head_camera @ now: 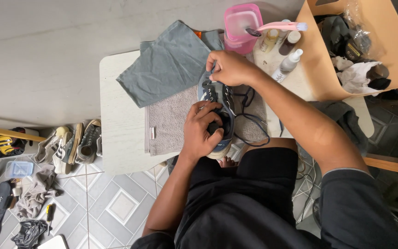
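Note:
A dark blue sneaker (220, 99) with black laces stands on a grey towel (167, 121) at the near edge of a small white table (120, 129). My left hand (202, 129) grips the shoe's heel opening, fingers curled into the collar. Over the toe end, my right hand (229, 68) pinches the laces near the front eyelets. Loose black lace (253, 121) trails over the towel to the right of the shoe.
A grey cloth (169, 62) lies at the table's back. Behind it stand a pink tub (241, 27) with a brush across it, and small bottles (287, 62). A cardboard box (316, 55) of rags sits right. Shoes (72, 145) and clutter lie on the tiled floor left.

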